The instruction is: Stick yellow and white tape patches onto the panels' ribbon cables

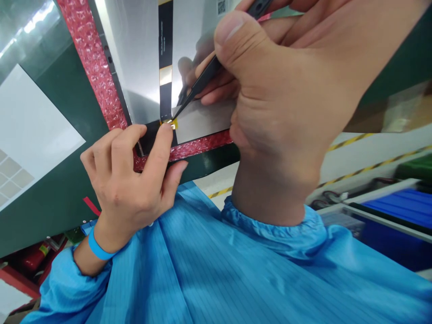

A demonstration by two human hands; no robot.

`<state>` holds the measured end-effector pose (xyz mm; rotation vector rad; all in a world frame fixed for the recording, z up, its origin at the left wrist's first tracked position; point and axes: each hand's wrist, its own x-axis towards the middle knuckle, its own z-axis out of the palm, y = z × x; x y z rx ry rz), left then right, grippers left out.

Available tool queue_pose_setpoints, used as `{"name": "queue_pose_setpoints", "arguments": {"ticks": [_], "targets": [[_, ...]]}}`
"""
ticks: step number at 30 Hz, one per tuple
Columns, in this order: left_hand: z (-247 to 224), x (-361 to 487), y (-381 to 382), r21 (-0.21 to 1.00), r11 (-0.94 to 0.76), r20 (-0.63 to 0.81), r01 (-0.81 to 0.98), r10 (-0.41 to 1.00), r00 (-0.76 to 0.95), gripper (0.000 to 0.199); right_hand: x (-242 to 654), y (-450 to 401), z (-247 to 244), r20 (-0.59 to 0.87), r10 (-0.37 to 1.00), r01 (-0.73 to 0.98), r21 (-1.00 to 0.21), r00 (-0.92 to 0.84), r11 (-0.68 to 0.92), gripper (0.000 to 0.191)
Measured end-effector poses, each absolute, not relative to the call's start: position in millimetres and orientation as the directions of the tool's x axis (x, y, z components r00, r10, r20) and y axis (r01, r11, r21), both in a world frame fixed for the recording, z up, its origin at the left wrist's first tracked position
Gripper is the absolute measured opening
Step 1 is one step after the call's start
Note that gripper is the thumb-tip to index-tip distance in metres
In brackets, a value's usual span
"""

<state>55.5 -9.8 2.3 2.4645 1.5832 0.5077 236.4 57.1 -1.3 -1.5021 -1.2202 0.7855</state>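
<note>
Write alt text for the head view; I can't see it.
A person's right hand holds black tweezers, tip at a small yellow tab by the near end of a black strip on a silver panel. The left hand rests its index fingertip beside the tip. Pink bubble wrap borders the panel on a green table.

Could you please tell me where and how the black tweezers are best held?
Probably by the broad body of the black tweezers, well above the thin tip, pinched from the right as the right hand does: they slant down and left, tip at the yellow tape, beside a fingertip of the left hand.
</note>
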Motion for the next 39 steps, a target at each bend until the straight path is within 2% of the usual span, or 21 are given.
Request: {"name": "queue_pose_setpoints", "arguments": {"ticks": [5, 10, 20, 26, 32, 35, 39], "targets": [[0, 60, -10, 0.324, -0.386, 0.141, 0.864, 0.923, 0.359, 0.059, 235, 57, -1, 0.099, 0.955, 0.326, -0.945, 0.278, 0.003, 0.016], [-2, 62, -12, 0.306, -0.358, 0.176, 0.882, 0.932, 0.317, 0.054, 231, 59, -5, 0.138, 0.936, 0.313, -0.949, 0.323, 0.031, 0.022], [-3, 60, -17, 0.399, -0.273, 0.134, 0.875, 0.962, 0.239, 0.048, 229, 56, -5, 0.176, 0.907, 0.259, -0.963, 0.383, 0.077, 0.035], [-2, 63, -14, 0.320, -0.375, 0.184, 0.870, 0.926, 0.331, 0.047, 230, 55, -13, 0.235, 0.872, 0.201, -0.966, 0.429, 0.162, 0.027], [2, 66, -8, 0.260, -0.468, 0.140, 0.844, 0.884, 0.447, 0.050, 229, 60, -20, 0.222, 0.854, 0.089, -0.975, 0.470, 0.204, 0.027], [1, 68, -10, 0.257, -0.451, 0.142, 0.855, 0.892, 0.429, 0.048, 228, 60, -21, 0.226, 0.836, 0.085, -0.974, 0.500, 0.212, 0.027], [-3, 67, -20, 0.248, -0.347, 0.178, 0.905, 0.934, 0.309, 0.048, 226, 59, -21, 0.199, 0.820, 0.082, -0.980, 0.536, 0.183, 0.027]]}}
